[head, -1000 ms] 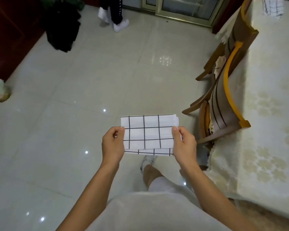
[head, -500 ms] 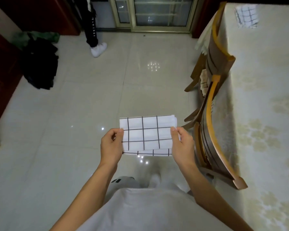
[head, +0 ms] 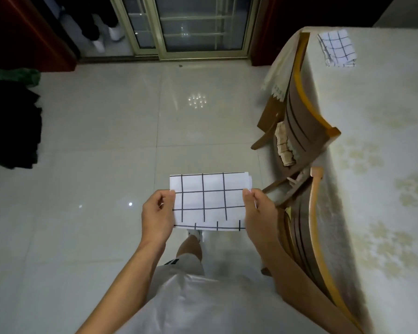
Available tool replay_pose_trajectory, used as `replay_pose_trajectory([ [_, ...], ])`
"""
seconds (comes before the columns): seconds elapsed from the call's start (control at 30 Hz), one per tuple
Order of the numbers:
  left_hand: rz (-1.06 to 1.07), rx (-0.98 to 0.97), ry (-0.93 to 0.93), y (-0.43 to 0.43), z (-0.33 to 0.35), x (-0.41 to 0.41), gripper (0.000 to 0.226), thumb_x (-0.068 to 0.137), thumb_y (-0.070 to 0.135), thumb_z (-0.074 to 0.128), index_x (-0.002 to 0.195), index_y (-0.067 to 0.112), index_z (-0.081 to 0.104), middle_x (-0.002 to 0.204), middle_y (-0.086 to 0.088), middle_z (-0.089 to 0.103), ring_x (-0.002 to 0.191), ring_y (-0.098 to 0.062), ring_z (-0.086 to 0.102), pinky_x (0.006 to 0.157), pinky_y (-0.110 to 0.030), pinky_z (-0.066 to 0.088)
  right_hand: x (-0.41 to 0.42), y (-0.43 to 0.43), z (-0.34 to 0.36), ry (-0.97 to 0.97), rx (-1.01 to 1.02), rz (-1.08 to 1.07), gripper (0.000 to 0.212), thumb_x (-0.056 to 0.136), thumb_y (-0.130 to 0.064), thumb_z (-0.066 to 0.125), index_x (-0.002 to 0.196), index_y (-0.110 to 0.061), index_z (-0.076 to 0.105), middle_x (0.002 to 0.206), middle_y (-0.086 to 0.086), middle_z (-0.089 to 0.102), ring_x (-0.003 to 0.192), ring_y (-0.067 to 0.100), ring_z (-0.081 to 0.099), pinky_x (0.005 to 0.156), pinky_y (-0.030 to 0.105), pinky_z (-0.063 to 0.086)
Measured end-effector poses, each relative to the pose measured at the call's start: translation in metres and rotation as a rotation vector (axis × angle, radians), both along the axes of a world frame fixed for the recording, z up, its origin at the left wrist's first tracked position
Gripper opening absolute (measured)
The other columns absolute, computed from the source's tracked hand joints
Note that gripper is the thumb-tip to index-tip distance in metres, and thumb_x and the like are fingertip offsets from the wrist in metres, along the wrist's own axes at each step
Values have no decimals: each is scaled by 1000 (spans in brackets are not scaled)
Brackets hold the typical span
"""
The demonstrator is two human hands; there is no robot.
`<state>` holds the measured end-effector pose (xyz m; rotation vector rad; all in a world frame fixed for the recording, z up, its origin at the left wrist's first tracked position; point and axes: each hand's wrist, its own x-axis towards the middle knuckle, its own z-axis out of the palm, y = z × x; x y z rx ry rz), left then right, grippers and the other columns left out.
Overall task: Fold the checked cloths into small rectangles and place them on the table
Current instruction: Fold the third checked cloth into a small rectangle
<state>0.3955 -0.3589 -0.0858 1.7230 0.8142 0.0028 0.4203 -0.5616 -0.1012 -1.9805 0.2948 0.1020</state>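
Two checked cloths are recorded.

Item one: a folded cloth (head: 209, 201), white with dark grid lines, is held flat in the air at lower centre of the frame, above the tiled floor (head: 94, 165) and left of the table (head: 384, 165). Its left edge is pinched by the left hand (head: 157, 214), thumb on top and fingers curled beneath. Its right edge is pinched in like manner by the right hand (head: 258, 213). Stacked layers are seen at its upper right corner, and a lower layer shows along the bottom edge.

Item two: a second cloth (head: 337, 49) is laid folded on the table at upper right of the frame, well apart from the first.

The table is draped in a pale patterned covering. Along its left side a far chair (head: 304, 131) and a near chair (head: 307, 237), both wooden, are set close.

Also noted: a dark bundle (head: 10, 126) at the left edge, a glass door (head: 191, 25) at top centre, and white shoes (head: 106, 37) of another person at upper left.
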Motion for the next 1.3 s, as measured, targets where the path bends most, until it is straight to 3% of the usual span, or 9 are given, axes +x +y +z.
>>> replay_pose_trajectory([
  [0.13,-71,-17,9,37,-3,79,19,99,28,55,88,18,67,75,-2,59,66,-14,49,58,-32,46,71,31,2,-42,-57,-14,41,103,-21,50,64,-17,37,58,-5,36,55,7,32,53,26,30],
  [0.33,-157,-13,-11,76,14,171,22,99,28,54,83,16,63,68,-2,51,55,-9,41,53,-28,43,150,69,23,-28,-80,-63,41,103,-26,50,64,-20,37,56,-8,36,54,6,33,50,19,28],
  [0.47,-200,-23,-20,86,16,221,23,100,26,54,83,14,63,68,0,49,54,-4,39,55,-29,42,194,78,26,-21,-91,-121,41,103,-27,50,65,-17,37,54,-9,36,54,6,31,54,30,32],
  [0.57,-227,-29,-6,86,12,253,23,100,28,54,83,16,64,66,2,49,58,-9,41,58,-30,42,218,77,24,-24,-98,-141,42,102,-25,50,66,-8,37,57,-1,35,57,11,31,56,36,32],
  [0.67,-252,-44,-4,82,8,284,23,99,28,55,82,16,64,62,7,48,58,-11,41,60,-30,41,241,72,22,-20,-74,-169,43,102,-25,51,67,-6,37,58,0,35,57,10,30,56,35,31],
  [0.8,-279,-41,10,73,3,334,23,98,28,56,80,17,64,60,13,48,58,-6,41,63,-35,45,285,64,20,-21,-79,-208,44,102,-26,51,64,-14,34,56,-4,32,56,9,28,56,35,29],
  [0.97,-316,-29,-9,52,-1,414,21,99,28,56,84,17,66,73,3,58,67,-11,48,65,-34,45,355,45,8,-20,-32,-270,43,103,-30,51,65,-14,39,57,-3,35,58,11,31,56,40,33],
  [1.1,-358,-26,5,26,-4,489,21,98,30,57,84,19,67,76,0,62,72,-14,53,68,-36,48,424,19,2,-32,-18,-300,44,103,-26,51,62,-20,35,54,-9,31,52,7,29,52,27,26],
  [1.3,-426,29,-7,-31,9,597,22,99,29,56,84,16,66,73,2,60,68,-13,51,64,-33,47,520,-31,8,-50,47,-388,42,102,-25,51,65,-9,40,57,-3,36,54,8,32,53,29,29],
])
